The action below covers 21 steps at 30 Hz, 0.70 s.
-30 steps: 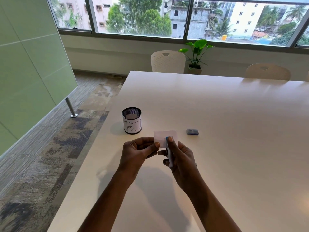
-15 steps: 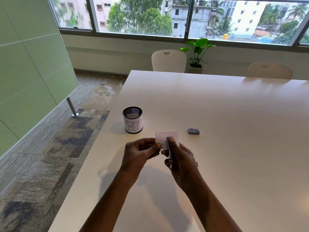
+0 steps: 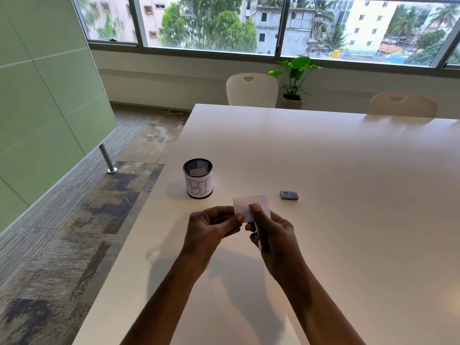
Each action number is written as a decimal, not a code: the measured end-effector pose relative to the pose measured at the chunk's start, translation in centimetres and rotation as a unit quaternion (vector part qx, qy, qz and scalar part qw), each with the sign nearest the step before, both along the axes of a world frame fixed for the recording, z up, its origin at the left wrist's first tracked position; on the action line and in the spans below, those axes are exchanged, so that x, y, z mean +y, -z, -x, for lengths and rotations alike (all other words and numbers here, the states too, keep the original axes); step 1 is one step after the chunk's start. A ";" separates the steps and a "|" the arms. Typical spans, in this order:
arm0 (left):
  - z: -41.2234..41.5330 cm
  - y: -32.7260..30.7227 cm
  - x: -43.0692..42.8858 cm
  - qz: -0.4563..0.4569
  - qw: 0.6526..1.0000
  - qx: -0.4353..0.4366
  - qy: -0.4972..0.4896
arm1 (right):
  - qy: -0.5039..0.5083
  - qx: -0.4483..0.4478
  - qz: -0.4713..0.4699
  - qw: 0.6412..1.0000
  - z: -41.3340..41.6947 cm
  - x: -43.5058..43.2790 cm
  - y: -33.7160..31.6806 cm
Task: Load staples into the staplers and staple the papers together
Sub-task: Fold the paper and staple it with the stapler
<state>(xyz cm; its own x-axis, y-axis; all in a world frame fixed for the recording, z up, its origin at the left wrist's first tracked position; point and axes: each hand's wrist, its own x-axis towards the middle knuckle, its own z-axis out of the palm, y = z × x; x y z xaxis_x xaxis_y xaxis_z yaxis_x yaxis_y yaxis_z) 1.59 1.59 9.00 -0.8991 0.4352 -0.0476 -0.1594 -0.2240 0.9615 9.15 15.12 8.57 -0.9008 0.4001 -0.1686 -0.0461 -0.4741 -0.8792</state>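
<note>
Above the near part of the white table (image 3: 323, 170), my left hand (image 3: 211, 226) pinches the left edge of small white papers (image 3: 245, 204). My right hand (image 3: 273, 235) grips a small blue stapler (image 3: 256, 226), thumb pressing on its top, with the stapler's mouth over the papers' lower edge. Most of the stapler is hidden inside my fingers. A small dark staple box (image 3: 289, 195) lies on the table to the right of the papers.
A black mesh cup labelled "BIN" (image 3: 198, 179) stands left of my hands, with a white slip inside. The table's left edge runs close beside it. Two white chairs (image 3: 251, 89) and a potted plant (image 3: 293, 78) are at the far side.
Both hands and the papers have stayed almost in place; my right thumb remains pressed on the stapler top.
</note>
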 end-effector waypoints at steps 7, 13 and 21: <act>0.2 -0.1 0.2 0.000 1.000 -0.001 -0.007 | -0.003 -0.008 -0.029 1.000 0.1 -0.5 0.2; 1.4 0.1 -0.6 0.009 0.998 -0.024 -0.054 | 0.101 -0.035 -0.127 0.986 -0.6 -0.8 1.0; 2.2 0.0 -1.0 -0.019 0.997 -0.034 -0.065 | 0.163 -0.121 -0.616 0.761 -0.5 -1.1 3.7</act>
